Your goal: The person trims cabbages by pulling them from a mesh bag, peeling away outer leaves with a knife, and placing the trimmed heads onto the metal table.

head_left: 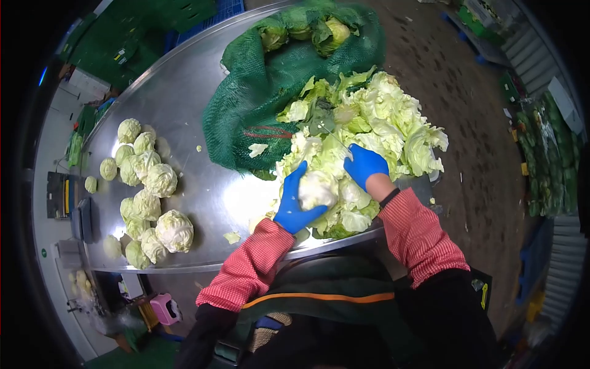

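My left hand (296, 200), in a blue glove, is curled round the side of a pale lettuce head (318, 189), with the thumb spread along its near edge. Just to the right, my gloved right hand (365, 165) is closed; a thin blade, apparently a knife (336, 138), points from it up and to the left over the leaves. The handle is hidden in the fist. Loose lettuce leaves (393, 117) are heaped around and beyond both hands. A green net bag (236, 123) lies behind them, with several untrimmed heads (332, 35) at its far end.
Several trimmed lettuce heads (174, 231) stand grouped on the left of the steel table (209, 203). Small leaf scraps (232, 237) lie near the front edge. Right of the table is a stained floor (473, 135), with bagged green produce (544, 160) farther right.
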The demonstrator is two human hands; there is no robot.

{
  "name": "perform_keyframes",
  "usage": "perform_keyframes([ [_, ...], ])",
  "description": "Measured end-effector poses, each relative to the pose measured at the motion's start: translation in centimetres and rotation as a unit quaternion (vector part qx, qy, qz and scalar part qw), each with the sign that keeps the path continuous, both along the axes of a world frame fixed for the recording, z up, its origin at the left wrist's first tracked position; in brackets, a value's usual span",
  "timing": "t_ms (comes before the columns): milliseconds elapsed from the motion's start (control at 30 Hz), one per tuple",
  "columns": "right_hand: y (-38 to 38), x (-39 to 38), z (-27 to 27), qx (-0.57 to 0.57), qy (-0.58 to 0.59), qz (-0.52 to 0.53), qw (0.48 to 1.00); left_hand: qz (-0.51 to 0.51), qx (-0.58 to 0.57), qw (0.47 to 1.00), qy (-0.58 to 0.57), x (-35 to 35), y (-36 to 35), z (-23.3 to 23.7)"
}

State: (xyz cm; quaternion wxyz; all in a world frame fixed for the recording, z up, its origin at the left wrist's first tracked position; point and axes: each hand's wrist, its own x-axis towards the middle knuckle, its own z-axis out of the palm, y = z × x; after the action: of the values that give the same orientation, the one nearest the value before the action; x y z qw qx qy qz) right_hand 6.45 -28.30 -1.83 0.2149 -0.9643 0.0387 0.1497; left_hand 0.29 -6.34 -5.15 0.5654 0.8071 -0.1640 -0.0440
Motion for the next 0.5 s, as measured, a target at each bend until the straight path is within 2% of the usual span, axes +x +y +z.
perform_keyframes([
  [67,-0.3,-0.8,-1.4,-0.002,-0.036,-0.028,0.999,0.047,-0.202,0.965,0.162,-0.1,0.7,-0.8],
  [133,-0.7,-0.7,-1.1,-0.011,-0.056,-0.034,0.998,0.063,-0.328,0.918,0.215,0.5,1.7,-0.2],
  [200,-1.1,-0.8,-0.5,-0.028,-0.048,-0.019,0.998,0.046,-0.498,0.801,0.329,0.5,3.0,1.1],
  [267,-0.9,-1.0,0.5,0.051,-0.089,-0.018,0.995,0.028,-0.545,0.756,0.362,0.9,4.5,1.2],
  [333,1.2,-1.6,4.2,0.122,-0.100,-0.020,0.987,0.005,-0.547,0.771,0.326,1.6,4.0,3.0],
  [367,2.0,-1.9,5.5,0.294,-0.001,-0.042,0.955,-0.006,-0.510,0.813,0.280,2.0,3.5,3.7],
  [400,2.6,-2.1,6.6,0.454,0.097,-0.062,0.884,-0.018,-0.471,0.851,0.232,2.5,2.8,4.4],
  [433,2.7,-1.8,7.8,0.469,0.173,-0.053,0.865,-0.030,-0.430,0.884,0.181,2.8,2.2,4.9],
  [500,2.8,-1.6,6.5,0.493,0.189,-0.057,0.847,-0.031,-0.394,0.901,0.181,2.8,1.6,6.1],
])
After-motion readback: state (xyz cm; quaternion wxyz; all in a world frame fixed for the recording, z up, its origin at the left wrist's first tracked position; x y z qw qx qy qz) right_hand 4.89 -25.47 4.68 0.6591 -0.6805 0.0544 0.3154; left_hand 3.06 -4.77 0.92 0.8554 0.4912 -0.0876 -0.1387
